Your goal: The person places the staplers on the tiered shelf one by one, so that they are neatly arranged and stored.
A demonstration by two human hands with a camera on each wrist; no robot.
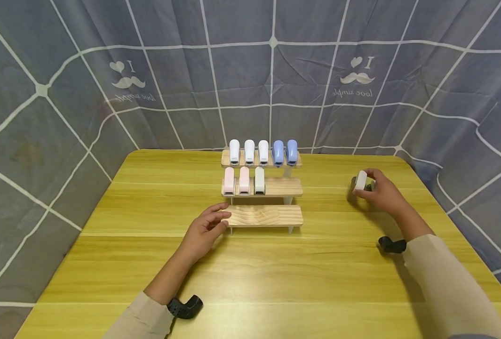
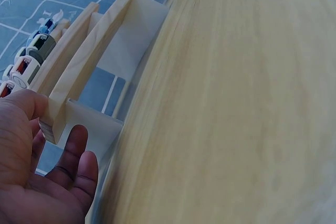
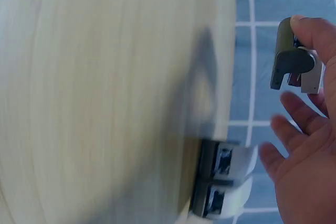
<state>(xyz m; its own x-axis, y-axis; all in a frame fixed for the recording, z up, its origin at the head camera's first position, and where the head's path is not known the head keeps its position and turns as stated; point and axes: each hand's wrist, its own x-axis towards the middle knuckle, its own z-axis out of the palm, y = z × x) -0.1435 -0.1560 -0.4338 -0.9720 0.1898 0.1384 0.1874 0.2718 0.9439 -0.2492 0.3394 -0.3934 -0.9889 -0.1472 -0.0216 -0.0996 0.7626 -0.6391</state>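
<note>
A stepped wooden stand (image 1: 284,215) with three shelves is on the table. My left hand (image 1: 205,228) grips the left end of its lowest shelf, thumb at the front edge; in the left wrist view the lower fingers (image 2: 73,156) hang loose below the board. To the right, my right hand (image 1: 383,190) pinches a pale mini stapler (image 1: 361,180) between thumb and fingers, above the tabletop. The right wrist view shows this held stapler (image 3: 286,51) from its dark end, with two more staplers (image 3: 226,198) standing side by side below it.
Three white staplers (image 1: 249,151) and two blue staplers (image 1: 291,151) line the top shelf. The middle shelf carries two pink staplers (image 1: 243,180) and a pale green stapler (image 1: 259,180). A grey checked curtain (image 1: 242,70) hangs behind the table (image 1: 148,212).
</note>
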